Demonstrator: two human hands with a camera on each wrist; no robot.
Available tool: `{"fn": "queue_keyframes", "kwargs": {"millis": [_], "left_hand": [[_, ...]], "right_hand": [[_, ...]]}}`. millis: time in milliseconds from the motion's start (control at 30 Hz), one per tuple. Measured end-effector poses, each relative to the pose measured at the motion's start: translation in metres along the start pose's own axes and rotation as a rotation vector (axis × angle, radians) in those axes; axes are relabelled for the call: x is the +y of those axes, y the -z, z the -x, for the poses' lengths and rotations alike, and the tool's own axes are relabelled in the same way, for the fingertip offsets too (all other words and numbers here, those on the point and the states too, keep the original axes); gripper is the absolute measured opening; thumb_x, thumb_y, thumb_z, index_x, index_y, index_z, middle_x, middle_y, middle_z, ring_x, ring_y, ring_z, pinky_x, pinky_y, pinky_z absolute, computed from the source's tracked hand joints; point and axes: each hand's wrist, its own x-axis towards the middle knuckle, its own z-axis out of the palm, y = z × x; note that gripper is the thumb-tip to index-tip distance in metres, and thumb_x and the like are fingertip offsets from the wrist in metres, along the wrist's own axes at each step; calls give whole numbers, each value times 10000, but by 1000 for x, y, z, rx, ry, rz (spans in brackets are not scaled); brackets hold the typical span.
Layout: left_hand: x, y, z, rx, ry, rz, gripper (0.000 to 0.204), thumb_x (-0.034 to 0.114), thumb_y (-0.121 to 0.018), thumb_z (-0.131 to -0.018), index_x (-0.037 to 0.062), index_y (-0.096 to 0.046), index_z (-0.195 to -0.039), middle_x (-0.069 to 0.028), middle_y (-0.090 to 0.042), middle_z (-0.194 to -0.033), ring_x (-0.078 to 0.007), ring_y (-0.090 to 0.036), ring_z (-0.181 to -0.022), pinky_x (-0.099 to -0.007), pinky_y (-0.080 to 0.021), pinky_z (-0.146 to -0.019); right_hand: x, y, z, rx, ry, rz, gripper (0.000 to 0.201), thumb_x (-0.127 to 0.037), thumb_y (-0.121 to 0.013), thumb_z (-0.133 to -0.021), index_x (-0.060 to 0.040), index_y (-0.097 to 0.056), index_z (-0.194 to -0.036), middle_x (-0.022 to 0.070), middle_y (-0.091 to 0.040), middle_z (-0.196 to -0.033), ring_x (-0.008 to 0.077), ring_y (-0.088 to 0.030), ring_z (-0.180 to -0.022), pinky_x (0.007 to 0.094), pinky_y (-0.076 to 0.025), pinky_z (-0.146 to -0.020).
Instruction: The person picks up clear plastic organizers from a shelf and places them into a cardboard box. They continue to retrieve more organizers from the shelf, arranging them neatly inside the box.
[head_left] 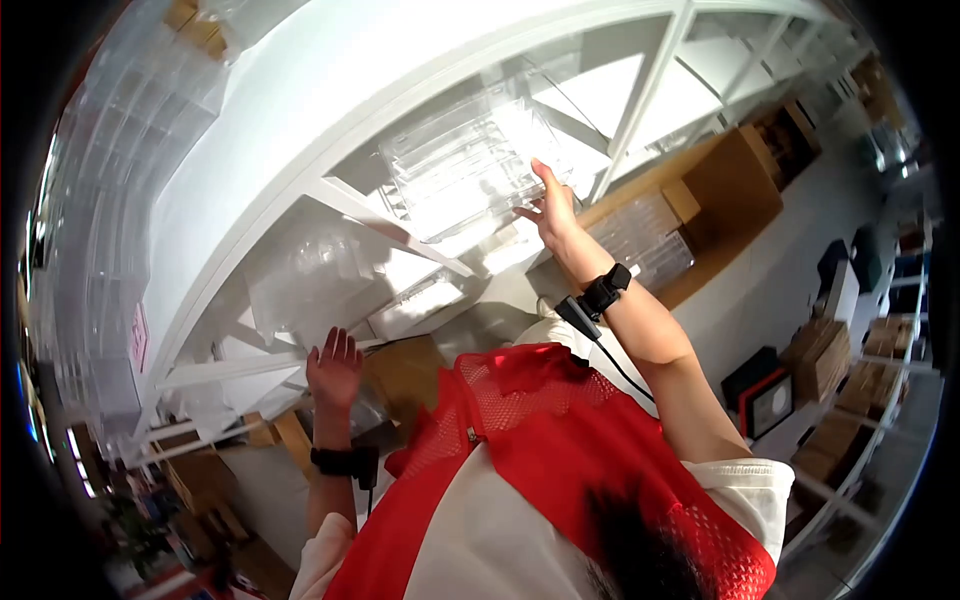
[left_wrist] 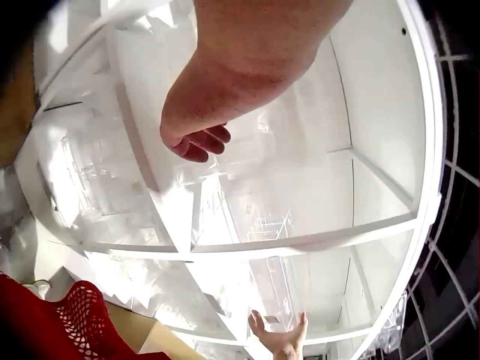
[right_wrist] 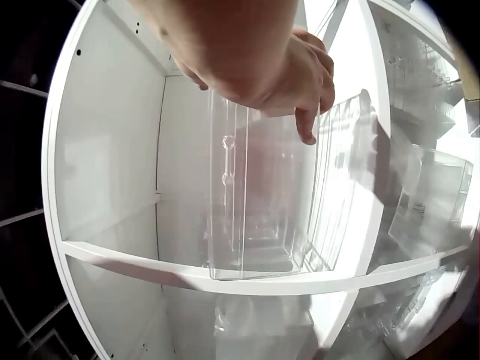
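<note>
A clear plastic box (head_left: 450,165) with ribbed sides lies in an upper compartment of a white shelf unit. My right hand (head_left: 555,215) is at the near edge of this box, its thumb and fingers spread wide. In the right wrist view the hand (right_wrist: 289,79) reaches over the transparent box (right_wrist: 262,187), with fingertips at its sides; part of the grip is hidden behind the wrist. My left hand (head_left: 335,375) is raised before a neighbouring compartment, holding nothing, fingers loosely extended. Its fingers (left_wrist: 196,145) hang slightly bent in the left wrist view.
White shelf dividers (head_left: 385,228) separate the compartments. Bagged clear plastic (head_left: 310,280) sits in the compartment near the left hand. An open cardboard box (head_left: 735,190) with clear plastic pieces stands to the right. More clear containers (head_left: 130,130) are stacked at far left.
</note>
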Motion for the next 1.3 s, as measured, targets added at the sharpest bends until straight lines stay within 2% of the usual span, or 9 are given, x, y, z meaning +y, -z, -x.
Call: {"fn": "queue_keyframes", "kwargs": {"millis": [133,333,433,567,700,967,1067,1133,1300], "left_hand": [[2,-21,-10,-31,122,-201,406,321,-339,-864,95,-463,-1178,-16,-513,-1130,-181,-464,-1040,-368,-364,-883],[-31,-50,-18,-188,252,-708,411,340,-362,-873,115,-442,-1207,-20,-473,-1193,-177,-434,-1072,-359,-330,-908],[-63,-74,-28,-509,247,-922,512,399,-350,-884,100,-317,-1298,-70,-363,-1309,-225,-362,-1176,-379,-283,-955],[-137,-122,-21,-595,316,-1174,676,447,-300,-897,79,19,-1365,-148,-112,-1413,-281,-195,-1283,-407,-203,-1005],[-211,-134,-8,-712,340,-1111,488,318,-373,-912,63,-198,-1289,-133,-384,-1230,-245,-403,-1131,-373,-355,-929],[-350,-161,48,-726,553,-942,502,286,-517,-850,106,-260,-1241,-130,-455,-1123,-260,-492,-1051,-342,-434,-822],[-400,-172,69,-714,601,-878,526,332,-525,-836,80,-277,-1225,-134,-482,-1089,-267,-511,-1027,-351,-447,-795],[-425,-180,79,-689,644,-870,547,362,-527,-827,63,-285,-1217,-136,-490,-1080,-265,-518,-1018,-355,-457,-769],[-459,-204,94,-567,885,-1034,635,494,-573,-738,57,-391,-1161,-103,-502,-1001,-202,-549,-870,-356,-475,-702]], "right_hand": [[5,29,27,22,48,-102,971,-419,-681,-655,69,-74,-1235,217,-219,-1268,312,-304,-1156,427,-473,-750],[20,99,86,44,113,-202,759,-416,-666,-674,-20,-275,-1190,142,-392,-1101,241,-423,-984,362,-487,-694],[22,132,125,92,144,-275,613,-404,-651,-697,-52,-347,-1096,56,-416,-931,154,-475,-824,337,-500,-639],[34,192,167,5,138,-373,475,-373,-563,-768,-98,-382,-1110,42,-416,-975,158,-486,-846,339,-502,-622],[15,235,221,-48,117,-363,430,-400,-529,-795,-140,-409,-1117,54,-554,-893,140,-540,-831,267,-438,-604],[-33,372,311,74,126,-167,657,-407,-554,-793,-60,-226,-1244,139,-382,-1192,263,-389,-1121,492,-348,-902],[-68,439,354,124,64,-86,597,-455,-510,-810,-21,-341,-1184,160,-377,-1220,264,-389,-1140,456,-294,-962],[-91,480,375,173,33,79,829,-522,-427,-822,24,-83,-1342,214,-185,-1377,307,-227,-1266,441,-135,-1033],[-132,537,382,124,-79,273,829,-577,-382,-819,11,-122,-1342,229,-192,-1370,312,-190,-1280,435,-120,-1036]]}}
